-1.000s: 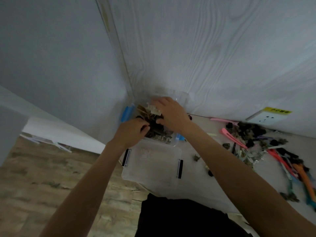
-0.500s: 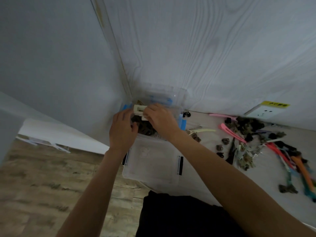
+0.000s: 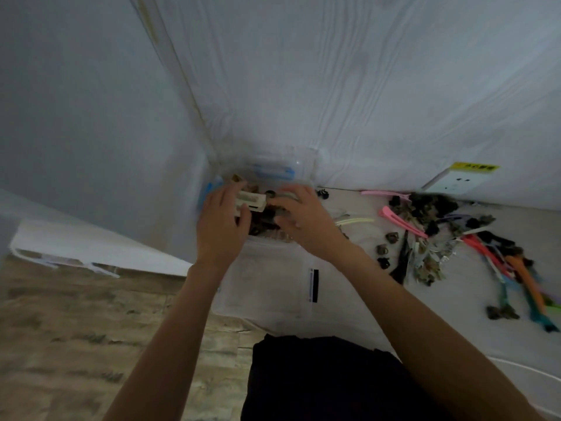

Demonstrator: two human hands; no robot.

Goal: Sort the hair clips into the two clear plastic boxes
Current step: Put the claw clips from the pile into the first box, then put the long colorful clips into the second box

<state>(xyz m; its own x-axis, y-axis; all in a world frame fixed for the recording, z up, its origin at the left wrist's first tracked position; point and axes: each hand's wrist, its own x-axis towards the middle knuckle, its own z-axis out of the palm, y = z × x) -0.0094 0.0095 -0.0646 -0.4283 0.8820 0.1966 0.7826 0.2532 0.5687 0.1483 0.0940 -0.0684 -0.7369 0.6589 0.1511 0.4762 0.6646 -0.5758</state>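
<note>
Two clear plastic boxes stand in the corner of a white table. The far box point(image 3: 299, 165) has blue latches and holds several dark clips. The near box point(image 3: 273, 287) has black latches. My left hand point(image 3: 220, 226) and my right hand point(image 3: 303, 217) hover over the far box, and together they hold a cream rectangular hair clip point(image 3: 250, 202) by its two ends. A pile of loose hair clips point(image 3: 431, 229), dark, pink, orange and teal, lies on the table to the right.
Walls close in behind and to the left of the boxes. A wall socket point(image 3: 455, 180) with a yellow label sits at the back right. A pale yellow clip point(image 3: 355, 220) lies just right of my right hand. Wooden floor shows at lower left.
Both hands have shifted slightly apart over the far box, and the cream clip now lies stretched between them. The camera view has drifted a little.
</note>
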